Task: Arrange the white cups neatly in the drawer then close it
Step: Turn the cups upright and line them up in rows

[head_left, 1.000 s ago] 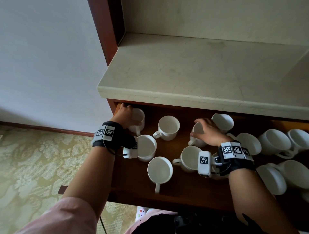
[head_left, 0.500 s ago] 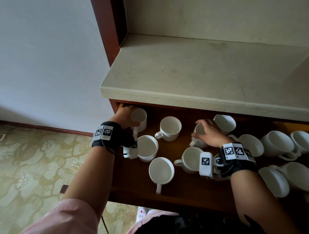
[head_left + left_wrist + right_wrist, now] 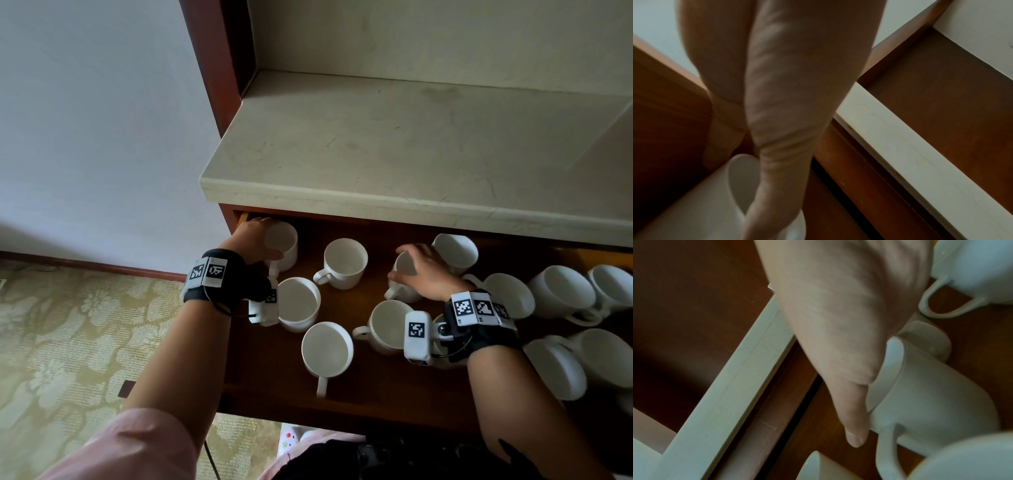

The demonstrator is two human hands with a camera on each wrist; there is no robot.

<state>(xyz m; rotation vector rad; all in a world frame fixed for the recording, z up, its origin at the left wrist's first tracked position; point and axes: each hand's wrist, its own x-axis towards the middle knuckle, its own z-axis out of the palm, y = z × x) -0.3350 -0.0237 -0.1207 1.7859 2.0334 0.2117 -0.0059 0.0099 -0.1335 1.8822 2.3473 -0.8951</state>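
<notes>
An open wooden drawer (image 3: 270,380) holds several white cups. My left hand (image 3: 257,240) reaches into the back left corner and grips a white cup (image 3: 282,241) by its rim; in the left wrist view the thumb lies across that cup (image 3: 701,206). My right hand (image 3: 422,270) covers another white cup (image 3: 403,274) near the back middle, thumb on one side and fingers on the other. From the right wrist view, the thumb (image 3: 856,431) presses along this cup (image 3: 937,402) at its rim. Other upright cups stand between the hands (image 3: 346,262) and nearer the front (image 3: 327,349).
A pale stone counter (image 3: 411,154) overhangs the drawer's back. More cups crowd the right side (image 3: 565,294), some lying on their sides (image 3: 555,370). Bare drawer floor shows at the front left. Patterned carpet (image 3: 68,325) lies to the left.
Both hands stay on the same two cups. The view has shifted slightly; the cups in the drawer have not visibly moved.
</notes>
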